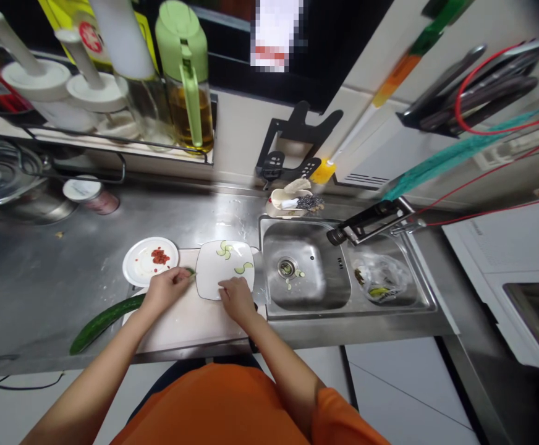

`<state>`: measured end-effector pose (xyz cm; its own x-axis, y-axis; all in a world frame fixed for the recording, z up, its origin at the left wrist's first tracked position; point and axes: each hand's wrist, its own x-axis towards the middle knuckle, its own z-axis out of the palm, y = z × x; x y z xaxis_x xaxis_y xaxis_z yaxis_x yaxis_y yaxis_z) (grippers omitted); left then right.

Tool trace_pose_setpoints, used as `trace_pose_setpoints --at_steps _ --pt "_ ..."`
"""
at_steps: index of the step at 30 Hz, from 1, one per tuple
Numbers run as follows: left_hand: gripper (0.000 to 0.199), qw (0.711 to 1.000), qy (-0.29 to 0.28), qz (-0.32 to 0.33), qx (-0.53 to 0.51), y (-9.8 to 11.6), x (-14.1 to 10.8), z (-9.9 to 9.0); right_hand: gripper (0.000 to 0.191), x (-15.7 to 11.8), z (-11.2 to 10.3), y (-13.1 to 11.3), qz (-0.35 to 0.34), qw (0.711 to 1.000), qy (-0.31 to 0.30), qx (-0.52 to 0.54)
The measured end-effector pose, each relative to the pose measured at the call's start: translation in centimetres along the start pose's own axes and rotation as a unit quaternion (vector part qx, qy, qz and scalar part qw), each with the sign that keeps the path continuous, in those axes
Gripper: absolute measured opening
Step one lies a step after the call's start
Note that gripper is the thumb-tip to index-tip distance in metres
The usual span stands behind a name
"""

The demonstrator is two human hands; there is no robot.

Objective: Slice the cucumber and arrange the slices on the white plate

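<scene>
My left hand [170,289] is closed in a pinch beside the left edge of a square white plate [211,287]. A small green piece of cucumber [190,271] shows at its fingertips. Over the plate's lower right part, my right hand [238,300] has its fingers drawn together; whatever they hold, if anything, is hidden. Thin pale-green cucumber slices [224,250] lie in a curved group near the plate's top, with more slices [243,268] at its right. Under the plate is a white cutting board [181,324]. A long cucumber [105,320] lies left of my left forearm.
A round white plate [133,262] with chopped red pieces [159,256] stands behind my left hand. The steel sink [318,272] at right has scraps by its drain; a plastic bag [385,275] sits in its side basin. An oil bottle [190,117] stands on the rack.
</scene>
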<state>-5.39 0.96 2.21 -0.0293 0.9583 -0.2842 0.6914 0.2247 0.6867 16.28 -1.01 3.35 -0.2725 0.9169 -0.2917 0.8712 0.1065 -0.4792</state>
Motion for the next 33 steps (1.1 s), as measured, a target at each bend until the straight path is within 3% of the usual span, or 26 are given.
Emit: trace_pose_setpoints --at_steps 5,13,18,22,27,30,33 --pt "0.028 0.991 -0.098 0.026 -0.084 2.2 0.5 0.4 0.026 1.7 -0.3 -0.3 -0.059 0.992 0.055 0.096" --pt "0.030 0.971 -0.180 0.018 -0.156 4.2 1.2 2.3 0.016 1.3 -1.3 0.7 -0.025 0.994 0.054 0.094" --pt "0.041 0.956 -0.195 -0.083 -0.201 4.9 1.1 3.5 0.016 0.4 -2.1 1.2 -0.013 0.994 0.050 0.094" --pt "0.055 0.910 -0.244 -0.204 -0.265 5.2 1.0 4.6 0.017 -0.2 -2.6 1.7 -0.033 0.996 0.043 0.073" --pt "0.053 0.867 -0.312 -0.223 -0.318 5.1 1.3 5.6 0.013 -1.1 -2.9 2.5 -0.061 0.993 0.058 0.078" --pt "0.054 0.865 -0.309 -0.213 -0.334 5.2 1.7 6.2 0.013 -1.5 -2.9 3.0 -0.038 0.993 0.063 0.087" --pt "0.051 0.885 -0.262 -0.211 -0.324 5.4 2.2 7.1 0.014 -1.4 -2.7 3.5 0.020 0.993 0.067 0.099"
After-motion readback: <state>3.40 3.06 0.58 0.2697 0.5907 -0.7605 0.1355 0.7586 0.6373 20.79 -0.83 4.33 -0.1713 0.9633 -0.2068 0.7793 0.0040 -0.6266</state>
